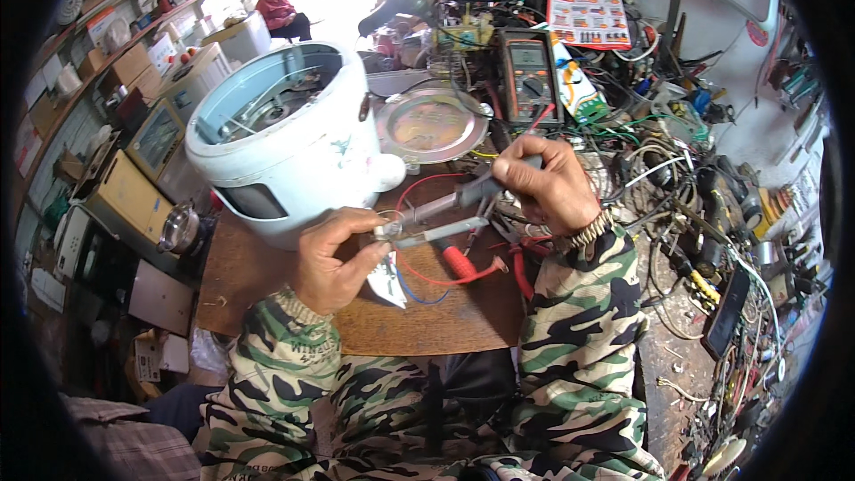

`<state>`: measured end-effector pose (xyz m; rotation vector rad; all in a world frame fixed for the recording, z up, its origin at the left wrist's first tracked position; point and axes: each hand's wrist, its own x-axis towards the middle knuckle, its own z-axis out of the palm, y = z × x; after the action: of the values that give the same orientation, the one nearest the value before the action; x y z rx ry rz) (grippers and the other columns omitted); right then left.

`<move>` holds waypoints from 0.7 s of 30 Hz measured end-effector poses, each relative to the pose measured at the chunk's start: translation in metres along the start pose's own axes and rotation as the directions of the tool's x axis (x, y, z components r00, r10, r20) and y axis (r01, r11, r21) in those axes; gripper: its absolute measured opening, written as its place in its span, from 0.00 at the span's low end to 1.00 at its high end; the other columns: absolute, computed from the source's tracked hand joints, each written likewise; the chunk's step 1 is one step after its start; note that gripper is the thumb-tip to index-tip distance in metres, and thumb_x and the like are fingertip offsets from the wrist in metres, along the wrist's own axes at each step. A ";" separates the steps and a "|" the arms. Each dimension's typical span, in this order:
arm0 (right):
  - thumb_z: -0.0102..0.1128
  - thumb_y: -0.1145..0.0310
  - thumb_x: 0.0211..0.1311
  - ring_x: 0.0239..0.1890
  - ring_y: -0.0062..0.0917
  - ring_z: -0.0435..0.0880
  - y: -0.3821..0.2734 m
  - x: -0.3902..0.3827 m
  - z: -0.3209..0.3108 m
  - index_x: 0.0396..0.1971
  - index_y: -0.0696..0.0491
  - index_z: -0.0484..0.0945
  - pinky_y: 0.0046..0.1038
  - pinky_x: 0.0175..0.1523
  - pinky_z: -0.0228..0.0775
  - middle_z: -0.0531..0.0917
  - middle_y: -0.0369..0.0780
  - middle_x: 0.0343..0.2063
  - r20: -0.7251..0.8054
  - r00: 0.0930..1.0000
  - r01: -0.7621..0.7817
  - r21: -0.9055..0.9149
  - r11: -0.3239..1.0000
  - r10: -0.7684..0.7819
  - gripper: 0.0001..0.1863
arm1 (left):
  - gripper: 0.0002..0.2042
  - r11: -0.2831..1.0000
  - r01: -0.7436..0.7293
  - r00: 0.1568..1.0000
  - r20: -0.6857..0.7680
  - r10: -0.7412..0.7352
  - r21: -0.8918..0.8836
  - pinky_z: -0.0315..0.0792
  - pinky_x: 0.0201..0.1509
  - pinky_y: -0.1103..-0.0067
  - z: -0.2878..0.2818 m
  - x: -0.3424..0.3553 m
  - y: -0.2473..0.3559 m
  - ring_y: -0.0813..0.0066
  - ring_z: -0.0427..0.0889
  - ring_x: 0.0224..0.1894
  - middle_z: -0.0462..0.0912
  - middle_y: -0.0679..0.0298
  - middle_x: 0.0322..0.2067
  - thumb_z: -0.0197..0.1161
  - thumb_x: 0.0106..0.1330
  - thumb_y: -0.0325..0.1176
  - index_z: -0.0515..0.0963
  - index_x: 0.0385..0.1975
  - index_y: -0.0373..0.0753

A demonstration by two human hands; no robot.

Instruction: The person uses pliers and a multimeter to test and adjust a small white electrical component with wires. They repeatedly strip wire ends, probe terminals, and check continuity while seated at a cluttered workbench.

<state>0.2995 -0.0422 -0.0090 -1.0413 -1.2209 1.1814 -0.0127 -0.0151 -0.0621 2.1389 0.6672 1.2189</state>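
My right hand (545,180) is closed around the dark handle of what looks like a soldering iron (434,209), whose metal barrel points left. Between thumb and fingers, my left hand (340,258) pinches a small pale part (389,231). The iron's tip end is close to that part; whether they touch I cannot tell. A narrow grey strip (443,232) runs right from the pinched part, below the iron. A thin red wire (436,281) and a blue wire (414,295) curve beneath my hands. A white piece (387,283) with dark marks is under my left fingertips.
A white, open-topped cooker body (294,160) stands left on the wooden table (427,330). Behind are a round metal plate (432,120) and multimeter (528,76). Red-handled pliers (522,274) lie by my right wrist; cables and a phone (728,313) crowd the right. A person (278,11) sits far back.
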 end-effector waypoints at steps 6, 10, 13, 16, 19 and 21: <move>0.68 0.62 0.68 0.19 0.12 0.73 0.021 0.010 -0.023 0.34 0.59 0.86 0.21 0.23 0.62 0.81 0.33 0.19 -0.347 0.923 0.089 -0.232 0.969 -0.168 0.13 | 0.10 0.998 0.061 0.998 -0.016 -0.061 0.008 0.76 0.50 0.80 -0.001 0.002 0.002 0.77 0.83 0.43 0.84 0.60 0.42 0.67 0.66 0.21 0.80 0.46 0.28; 0.64 0.60 0.67 0.33 0.46 0.88 0.070 0.032 0.013 0.40 0.58 0.86 0.41 0.39 0.78 0.86 0.53 0.29 -0.199 0.886 0.187 -0.674 0.715 -0.420 0.15 | 0.11 0.986 0.163 0.986 -0.029 -0.162 0.029 0.76 0.51 0.80 -0.011 -0.007 0.004 0.78 0.82 0.45 0.85 0.60 0.42 0.67 0.67 0.22 0.80 0.48 0.27; 0.64 0.56 0.66 0.32 0.50 0.86 0.058 0.015 0.025 0.39 0.56 0.87 0.44 0.39 0.78 0.85 0.53 0.26 -0.095 0.919 0.171 -0.776 0.607 -0.382 0.17 | 0.11 0.984 0.155 0.979 -0.120 -0.165 -0.086 0.77 0.47 0.79 0.000 -0.002 0.006 0.77 0.83 0.40 0.86 0.61 0.37 0.70 0.64 0.24 0.81 0.45 0.28; 0.64 0.53 0.66 0.31 0.50 0.86 0.046 0.011 0.025 0.30 0.53 0.88 0.46 0.39 0.78 0.85 0.51 0.24 -0.083 0.954 0.094 -0.829 0.551 -0.288 0.17 | 0.12 0.985 0.160 0.979 -0.117 -0.168 -0.070 0.76 0.47 0.78 -0.001 -0.004 0.008 0.76 0.83 0.41 0.86 0.60 0.38 0.70 0.64 0.24 0.81 0.45 0.28; 0.66 0.54 0.62 0.31 0.50 0.86 0.042 0.014 0.007 0.29 0.53 0.88 0.47 0.40 0.79 0.85 0.52 0.24 -0.276 0.928 -0.145 -0.886 0.440 -0.250 0.16 | 0.12 0.989 0.145 0.985 -0.087 -0.146 -0.013 0.76 0.49 0.77 -0.005 -0.006 0.004 0.74 0.83 0.42 0.86 0.58 0.39 0.71 0.63 0.24 0.81 0.45 0.29; 0.69 0.44 0.56 0.34 0.47 0.88 0.046 0.013 0.002 0.28 0.50 0.89 0.46 0.41 0.80 0.87 0.50 0.27 -0.318 0.939 -0.272 -0.918 0.289 -0.128 0.21 | 0.12 0.996 0.092 0.991 -0.102 -0.090 0.009 0.76 0.49 0.77 -0.003 -0.006 0.003 0.72 0.84 0.41 0.86 0.57 0.39 0.70 0.63 0.24 0.81 0.45 0.29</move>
<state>0.2932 -0.0237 -0.0527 -2.1314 -1.6186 0.0998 -0.0180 -0.0208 -0.0625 2.0450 0.8103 1.2830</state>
